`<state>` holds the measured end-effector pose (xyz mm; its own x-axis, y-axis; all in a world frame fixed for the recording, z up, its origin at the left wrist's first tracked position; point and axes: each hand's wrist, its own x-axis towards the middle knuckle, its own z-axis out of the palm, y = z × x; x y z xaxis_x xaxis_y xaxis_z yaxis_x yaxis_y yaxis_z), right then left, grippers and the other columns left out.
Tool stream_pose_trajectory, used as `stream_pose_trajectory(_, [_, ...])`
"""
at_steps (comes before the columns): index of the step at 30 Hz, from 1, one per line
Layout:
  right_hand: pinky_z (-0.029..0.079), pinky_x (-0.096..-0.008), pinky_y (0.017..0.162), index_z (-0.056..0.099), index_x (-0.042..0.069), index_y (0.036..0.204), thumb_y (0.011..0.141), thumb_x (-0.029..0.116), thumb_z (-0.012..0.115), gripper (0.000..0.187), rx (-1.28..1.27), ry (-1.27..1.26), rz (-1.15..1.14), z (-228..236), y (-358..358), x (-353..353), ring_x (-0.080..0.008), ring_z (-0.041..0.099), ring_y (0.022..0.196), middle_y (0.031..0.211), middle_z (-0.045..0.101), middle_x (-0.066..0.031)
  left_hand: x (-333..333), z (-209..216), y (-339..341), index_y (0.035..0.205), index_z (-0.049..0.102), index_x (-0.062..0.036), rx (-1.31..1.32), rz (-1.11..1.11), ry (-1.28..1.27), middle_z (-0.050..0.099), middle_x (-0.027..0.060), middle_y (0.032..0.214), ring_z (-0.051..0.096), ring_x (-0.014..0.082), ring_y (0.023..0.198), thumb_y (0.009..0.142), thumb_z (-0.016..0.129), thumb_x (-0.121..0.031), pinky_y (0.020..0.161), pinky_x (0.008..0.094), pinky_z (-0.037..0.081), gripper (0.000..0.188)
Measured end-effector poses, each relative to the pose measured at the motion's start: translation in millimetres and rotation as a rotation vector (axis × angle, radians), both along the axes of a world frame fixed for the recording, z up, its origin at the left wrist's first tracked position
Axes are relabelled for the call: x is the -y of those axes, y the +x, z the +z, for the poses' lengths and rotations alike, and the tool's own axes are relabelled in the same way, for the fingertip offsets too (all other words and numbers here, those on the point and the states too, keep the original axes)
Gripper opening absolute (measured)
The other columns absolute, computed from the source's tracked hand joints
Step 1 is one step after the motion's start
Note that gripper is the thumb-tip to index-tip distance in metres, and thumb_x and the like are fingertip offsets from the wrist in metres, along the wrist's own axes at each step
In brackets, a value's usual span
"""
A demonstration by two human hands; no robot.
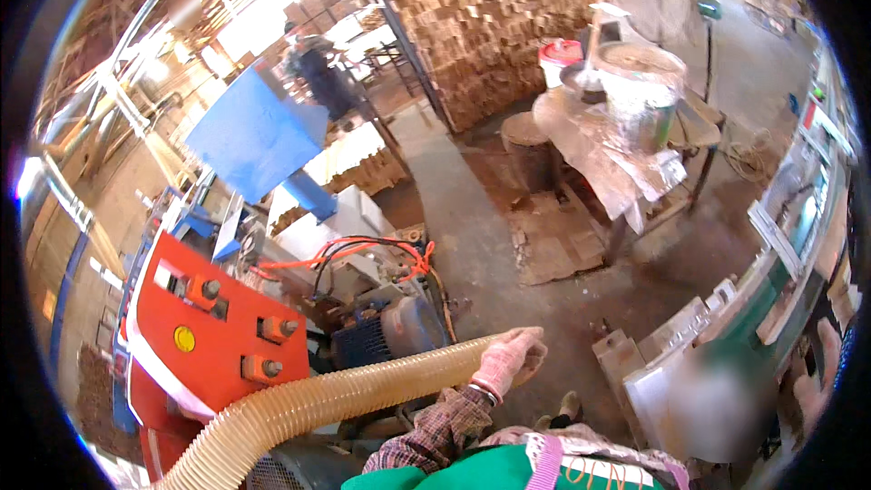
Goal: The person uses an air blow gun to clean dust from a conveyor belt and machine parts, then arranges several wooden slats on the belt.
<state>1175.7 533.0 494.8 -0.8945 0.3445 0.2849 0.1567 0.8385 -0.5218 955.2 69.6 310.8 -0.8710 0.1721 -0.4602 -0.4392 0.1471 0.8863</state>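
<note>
My left hand [512, 361], in a pale pinkish work glove, is closed at the far end of a ribbed, flexible tan hose [363, 392]. Its fingers curl around and are partly turned from view. A plaid sleeve covers that forearm, which rises from the lower edge. From my hand the hose runs left and bends down past an orange-red machine panel [218, 331] with black knobs and a yellow round mark. Just beyond the hose sits a motor [390, 328] with a finned blue body. My right hand does not show.
A blue box-shaped hood [254, 132] rises at the left. Ahead, buckets [640, 95] stand on a cluttered table, before a tall stack of wood pieces [490, 27]. A conveyor-like machine [771, 236] curves along the right. A person [318, 73] stands far off.
</note>
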Motion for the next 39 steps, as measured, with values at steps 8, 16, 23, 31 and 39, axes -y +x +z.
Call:
stream_pose_trajectory(8, [0.034, -0.0372, 0.114, 0.051, 0.004, 0.141, 0.073, 0.025, 0.074, 0.074, 0.152, 0.055, -0.226, 27, -32, -11, -0.0272, 0.049, 0.133, 0.140, 0.055, -0.0145, -41, 18, -48, 0.112, 0.067, -0.0018, 0.141, 0.082, 0.015, 0.071, 0.0124, 0.087, 0.066, 0.0204, 0.069, 0.095, 0.064, -0.029, 0.063, 0.0332, 0.055, 0.033])
stream_pose_trajectory(16, [0.036, -0.0374, 0.112, 0.052, 0.003, 0.139, 0.067, 0.016, 0.067, 0.075, 0.233, 0.049, -0.484, 26, -33, 2, -0.0288, 0.052, 0.130, 0.138, 0.055, -0.0171, -98, -6, -116, 0.115, 0.067, -0.0022, 0.281, -0.178, -0.024, 0.072, 0.0141, 0.091, 0.067, 0.0187, 0.072, 0.094, 0.065, -0.029, 0.067, 0.0304, 0.055, 0.034])
stream_pose_trajectory(23, [0.043, -0.0412, 0.105, 0.056, 0.002, 0.131, 0.063, 0.025, 0.072, 0.073, 0.434, 0.136, -0.519, 47, -87, 31, -0.0372, 0.056, 0.121, 0.130, 0.059, -0.0199, -136, -33, -187, 0.121, 0.063, 0.0006, 0.394, -0.600, -0.184, 0.071, 0.0140, 0.098, 0.067, 0.0209, 0.079, 0.095, 0.061, -0.030, 0.073, 0.0326, 0.056, 0.040])
stream_pose_trajectory(31, [0.044, -0.0439, 0.104, 0.053, 0.002, 0.134, 0.074, 0.037, 0.072, 0.072, 0.492, 0.295, -0.566, 88, -184, 111, -0.0391, 0.054, 0.123, 0.134, 0.056, -0.0227, -150, -44, -330, 0.113, 0.064, 0.0027, 0.428, -0.749, 0.024, 0.070, 0.0121, 0.089, 0.065, 0.0192, 0.076, 0.091, 0.066, -0.023, 0.069, 0.0328, 0.053, 0.034])
stream_pose_trajectory(39, [0.048, -0.0418, 0.099, 0.053, 0.005, 0.136, 0.082, 0.047, 0.069, 0.071, 0.395, 0.191, -0.521, 52, -261, 176, -0.0352, 0.060, 0.113, 0.127, 0.062, -0.0179, -78, -97, -468, 0.115, 0.064, -0.0053, 0.045, -1.033, -0.030, 0.069, 0.0070, 0.101, 0.062, 0.0147, 0.084, 0.095, 0.059, -0.020, 0.067, 0.0297, 0.051, 0.026])
